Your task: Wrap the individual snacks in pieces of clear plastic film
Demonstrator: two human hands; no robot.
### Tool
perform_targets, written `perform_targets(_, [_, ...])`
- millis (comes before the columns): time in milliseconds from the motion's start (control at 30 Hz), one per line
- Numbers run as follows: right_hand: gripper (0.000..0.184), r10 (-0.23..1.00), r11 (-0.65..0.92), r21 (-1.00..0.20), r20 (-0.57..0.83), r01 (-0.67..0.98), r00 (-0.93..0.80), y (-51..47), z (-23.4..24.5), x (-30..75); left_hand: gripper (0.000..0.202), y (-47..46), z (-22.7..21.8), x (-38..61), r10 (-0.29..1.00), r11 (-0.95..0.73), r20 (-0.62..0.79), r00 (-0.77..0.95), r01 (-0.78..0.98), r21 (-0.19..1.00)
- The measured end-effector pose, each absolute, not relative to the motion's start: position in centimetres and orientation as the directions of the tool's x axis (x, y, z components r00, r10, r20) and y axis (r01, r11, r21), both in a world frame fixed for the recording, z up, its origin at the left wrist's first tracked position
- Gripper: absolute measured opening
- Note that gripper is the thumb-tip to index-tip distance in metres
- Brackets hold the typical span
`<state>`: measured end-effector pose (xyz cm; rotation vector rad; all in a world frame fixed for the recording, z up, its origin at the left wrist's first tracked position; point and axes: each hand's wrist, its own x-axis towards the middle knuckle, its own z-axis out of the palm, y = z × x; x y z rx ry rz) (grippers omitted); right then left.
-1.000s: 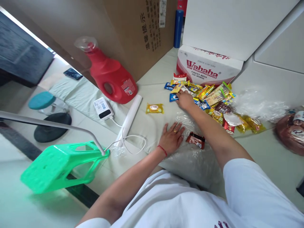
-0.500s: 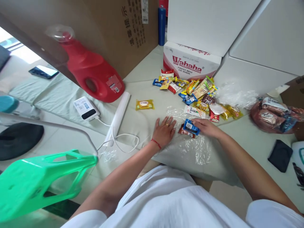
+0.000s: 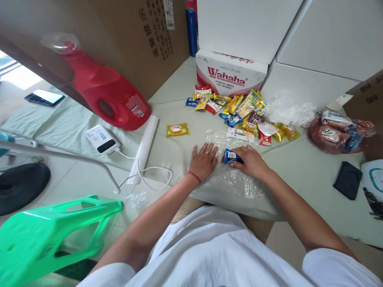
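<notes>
My left hand [image 3: 204, 162] lies flat with its fingers spread, at the left edge of a clear plastic bag [image 3: 249, 184] on the cloth. My right hand [image 3: 251, 160] has its thumb and fingers closed over a small blue snack packet [image 3: 231, 156] lying on that bag. A reddish-brown packet [image 3: 223, 158] shows only as a sliver at its left; the rest is hidden. Beyond both hands is a heap of small wrapped snacks [image 3: 233, 118], with a white packet [image 3: 240, 134] nearest. One yellow snack packet [image 3: 177, 130] rests apart, up and left of my left hand.
A red jug [image 3: 110, 91], a white roll [image 3: 143, 149] and a cabled power bank [image 3: 103, 139] are at the left. The Wahaba carton [image 3: 230, 73] stands behind the heap. Farther right are a bag of snacks [image 3: 335, 135] and a black pouch [image 3: 347, 180]. A green stool [image 3: 56, 227] is lower left.
My right hand has shifted slightly left and now covers more of the blue packet, which lies over the brown one. My left hand stays flat on the cloth. The whole view has shifted a little.
</notes>
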<state>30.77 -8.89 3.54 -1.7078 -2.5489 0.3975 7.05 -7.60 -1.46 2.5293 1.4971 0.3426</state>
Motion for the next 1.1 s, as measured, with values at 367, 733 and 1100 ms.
perform_targets(367, [0.031,0.941,0.337,-0.525,0.149,0.782,-0.305,-18.5,4.9,34.1,0.046,-7.7,-0.7,3.2,0.820,-0.567,0.391,0.417,0.681,0.463])
perform_targets(733, [0.016,0.966,0.248,-0.673,0.114,0.697,-0.234,-20.4,1.9,36.0,0.019,-7.1,0.0,-2.0,0.488,-0.693,0.141,0.861,0.285,0.662])
perform_targets(1100, [0.027,0.962,-0.133,-0.298,-0.268,0.945,0.051,-8.8,5.5,38.6,0.025,4.5,4.2,3.4,0.966,-0.220,0.014,0.258,0.793,0.569])
